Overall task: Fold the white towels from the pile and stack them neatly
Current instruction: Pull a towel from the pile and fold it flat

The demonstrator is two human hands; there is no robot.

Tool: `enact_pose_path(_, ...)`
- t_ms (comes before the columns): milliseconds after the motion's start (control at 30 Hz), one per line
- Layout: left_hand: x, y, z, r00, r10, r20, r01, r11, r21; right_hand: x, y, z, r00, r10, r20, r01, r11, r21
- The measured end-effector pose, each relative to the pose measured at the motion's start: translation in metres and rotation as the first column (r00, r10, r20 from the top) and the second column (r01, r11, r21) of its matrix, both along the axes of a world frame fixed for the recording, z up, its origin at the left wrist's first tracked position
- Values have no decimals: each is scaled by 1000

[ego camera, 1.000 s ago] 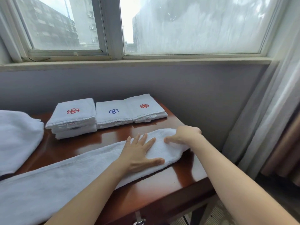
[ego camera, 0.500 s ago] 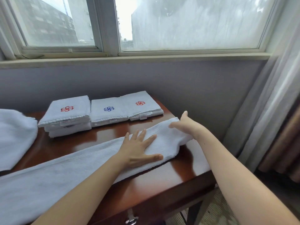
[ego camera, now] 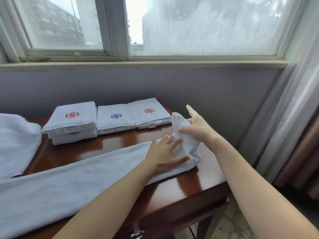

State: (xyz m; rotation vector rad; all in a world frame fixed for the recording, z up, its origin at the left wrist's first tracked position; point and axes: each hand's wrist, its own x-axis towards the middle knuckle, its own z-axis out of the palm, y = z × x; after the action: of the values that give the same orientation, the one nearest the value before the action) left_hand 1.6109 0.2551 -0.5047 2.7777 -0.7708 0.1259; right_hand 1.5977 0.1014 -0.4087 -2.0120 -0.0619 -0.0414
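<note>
Along the front part of the table [ego camera: 198, 183], a long towel [ego camera: 77, 183] is laid out as a narrow white band. It runs from the left front corner, where it is cut off by the frame, up to a place near the right edge. The left hand [ego camera: 164, 156] is laid flat on this band close to its right end. The fingers are straight and a little spread, the thumb is stretched out to the side, and the palm is pressed down on the cloth.

The right end of the long towel is held up off the surface by the right hand [ego camera: 198, 128]. It is pinched between the thumb and the fingers, while the index finger is kept straight and points away. The raised end stands nearly upright with its hem on top, and it touches the left fingertips.

Along the back edge, folded white towels are set side by side and touch each other. They are a higher stack with a red emblem [ego camera: 72, 123] at the left, a blue-emblem towel [ego camera: 115, 118] in the middle, and a red-emblem towel [ego camera: 150, 112] towards the back right corner. How many towels lie in the higher stack cannot be told.

At the left edge, a pile of unfolded towels [ego camera: 15, 144] is seen in part. A window [ego camera: 207, 26] is seen above the wall behind the table and a curtain [ego camera: 284, 118] beyond the right edge. A metal drawer handle [ego camera: 137, 233] is seen under the front edge.
</note>
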Motion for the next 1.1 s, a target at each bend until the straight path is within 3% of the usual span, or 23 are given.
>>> enact_pose_path(100, -10, 14, 5, 991, 37, 126, -15, 985, -170, -6, 11, 10, 999, 15, 42, -15, 1000, -11)
enact_pose_path(167, -16, 31, 11, 993, 101, 54, -73, 922, -379, -11, 23, 19, 998, 39, 59, -38, 999, -18)
enact_pose_path(233, -20, 52, 23, 986, 128, -106, -166, 788, -593, -14, 40, 26, 995, 70, 76, -67, 997, -42)
enact_pose_path(300, -25, 75, 36, 946, 83, -313, -301, 584, -754, -17, 62, 28, 991, 110, 82, -104, 992, -77)
enact_pose_path(367, -32, 97, 47, 893, 18, -450, -413, 433, -801, -16, 86, 25, 986, 144, 79, -131, 980, -150)
enact_pose_path(433, -39, 119, 53, 870, -12, -494, -455, 370, -810, -17, 109, 17, 983, 171, 69, -151, 961, -231)
enact_pose_path(667, -51, 157, 46, 808, 49, -587, -558, 380, -738, -31, 160, -26, 960, 280, -16, -267, 894, -361)
enact_pose_path(767, -48, 159, 36, 755, 54, -653, -630, 333, -701, -32, 160, -43, 929, 343, -141, -367, 906, -212)
enact_pose_path(833, -41, 158, 31, 754, 79, -652, -630, 367, -685, -28, 150, -42, 966, 250, -62, -257, 955, -147)
enact_pose_path(933, -34, 154, 28, 772, 247, -586, -622, 489, -612, -20, 129, -39, 988, 81, 130, -51, 974, -220)
enact_pose_path(1033, -38, 143, 28, 809, 350, -472, -584, 568, -580, -20, 116, -45, 979, 48, 198, 12, 957, -291)
enact_pose_path(1100, -39, 138, 23, 841, 332, -428, -540, 562, -627, -21, 115, -52, 967, 68, 244, 24, 935, -354)
